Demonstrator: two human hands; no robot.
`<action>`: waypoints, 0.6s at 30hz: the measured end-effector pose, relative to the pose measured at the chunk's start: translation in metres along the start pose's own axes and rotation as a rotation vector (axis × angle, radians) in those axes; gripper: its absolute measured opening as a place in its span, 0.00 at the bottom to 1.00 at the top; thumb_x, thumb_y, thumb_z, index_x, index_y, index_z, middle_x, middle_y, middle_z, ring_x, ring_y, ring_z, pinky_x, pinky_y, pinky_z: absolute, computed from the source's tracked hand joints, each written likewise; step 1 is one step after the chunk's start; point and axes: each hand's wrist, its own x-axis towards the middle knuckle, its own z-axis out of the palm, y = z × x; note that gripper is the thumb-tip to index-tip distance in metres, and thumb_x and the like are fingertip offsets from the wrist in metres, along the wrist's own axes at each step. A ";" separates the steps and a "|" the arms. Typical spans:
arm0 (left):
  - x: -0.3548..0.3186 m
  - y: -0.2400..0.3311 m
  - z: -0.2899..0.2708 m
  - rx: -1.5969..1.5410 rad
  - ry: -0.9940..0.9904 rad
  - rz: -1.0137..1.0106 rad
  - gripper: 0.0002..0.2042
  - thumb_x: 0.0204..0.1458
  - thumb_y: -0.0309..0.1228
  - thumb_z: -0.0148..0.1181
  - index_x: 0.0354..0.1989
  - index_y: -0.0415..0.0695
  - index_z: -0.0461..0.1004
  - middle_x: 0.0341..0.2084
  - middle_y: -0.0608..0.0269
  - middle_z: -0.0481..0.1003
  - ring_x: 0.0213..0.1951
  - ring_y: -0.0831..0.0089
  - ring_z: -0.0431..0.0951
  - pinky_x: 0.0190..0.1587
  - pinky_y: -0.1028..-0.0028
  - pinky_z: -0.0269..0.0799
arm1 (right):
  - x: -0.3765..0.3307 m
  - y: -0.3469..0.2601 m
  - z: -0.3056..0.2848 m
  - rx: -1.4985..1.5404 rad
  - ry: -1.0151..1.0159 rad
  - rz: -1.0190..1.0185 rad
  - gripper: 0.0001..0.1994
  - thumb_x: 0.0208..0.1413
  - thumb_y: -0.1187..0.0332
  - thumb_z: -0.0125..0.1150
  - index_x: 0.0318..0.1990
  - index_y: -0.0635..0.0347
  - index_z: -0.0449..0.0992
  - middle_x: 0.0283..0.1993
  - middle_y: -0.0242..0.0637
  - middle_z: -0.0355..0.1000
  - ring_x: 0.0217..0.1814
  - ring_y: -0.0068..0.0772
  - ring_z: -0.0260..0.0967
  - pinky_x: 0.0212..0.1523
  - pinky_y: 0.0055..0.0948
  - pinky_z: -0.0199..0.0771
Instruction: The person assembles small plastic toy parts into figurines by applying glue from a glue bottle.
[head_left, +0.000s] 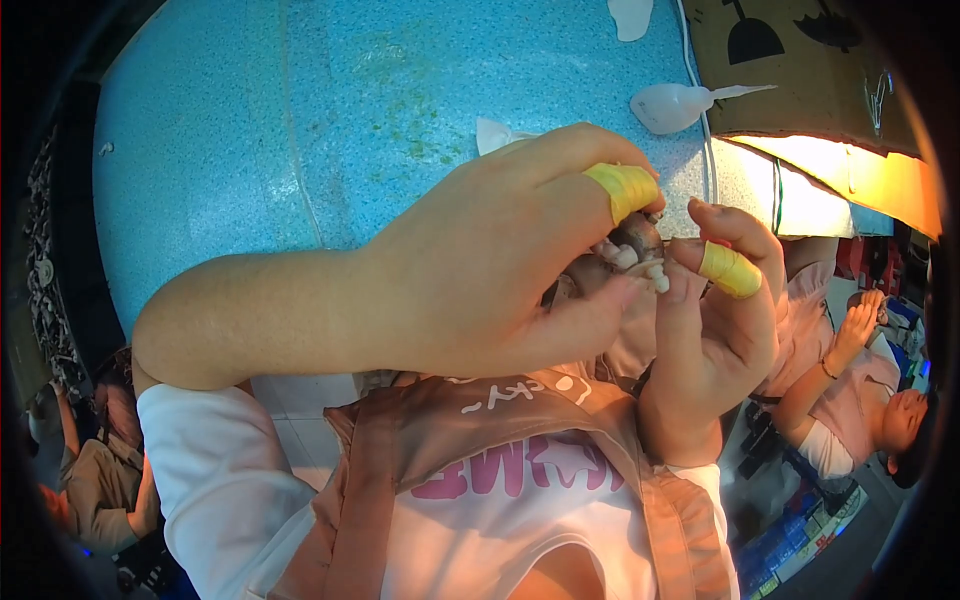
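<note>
A: Brown-grey small part [640,238] with white nubs, pinched between both hands above the blue counter [300,120].

B: Left hand [480,270] and right hand [715,330] closed on it; seemingly light, rigid, delicate. Grip its edges.

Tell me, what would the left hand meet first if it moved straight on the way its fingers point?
Probably the small dark object it already pinches, then the right hand just beyond, whose fingers face it. Depth is unclear.

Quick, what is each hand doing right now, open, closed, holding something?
Left hand: closed, fingertips pinching a small dark part with white bits.
Right hand: closed on the same small part from the other side.
</note>
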 end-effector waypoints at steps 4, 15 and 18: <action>0.000 -0.001 0.001 0.074 0.015 0.039 0.20 0.40 0.24 0.58 0.45 0.36 0.66 0.45 0.48 0.67 0.43 0.58 0.72 0.44 0.71 0.69 | -0.001 0.001 0.000 0.041 -0.018 0.100 0.10 0.40 0.82 0.61 0.34 0.68 0.73 0.45 0.45 0.64 0.41 0.30 0.64 0.42 0.23 0.66; -0.001 -0.004 0.002 0.197 0.025 0.077 0.22 0.31 0.24 0.53 0.42 0.37 0.68 0.44 0.50 0.68 0.40 0.57 0.73 0.41 0.69 0.69 | 0.001 0.001 0.011 0.325 -0.053 0.124 0.10 0.43 0.87 0.57 0.35 0.70 0.67 0.49 0.44 0.56 0.44 0.27 0.63 0.45 0.23 0.66; -0.003 -0.005 0.001 0.210 0.016 0.058 0.22 0.32 0.24 0.53 0.42 0.37 0.68 0.44 0.50 0.69 0.39 0.58 0.73 0.40 0.69 0.69 | 0.001 0.001 0.013 0.298 -0.052 0.128 0.10 0.43 0.87 0.57 0.34 0.70 0.66 0.48 0.44 0.57 0.44 0.28 0.64 0.45 0.25 0.67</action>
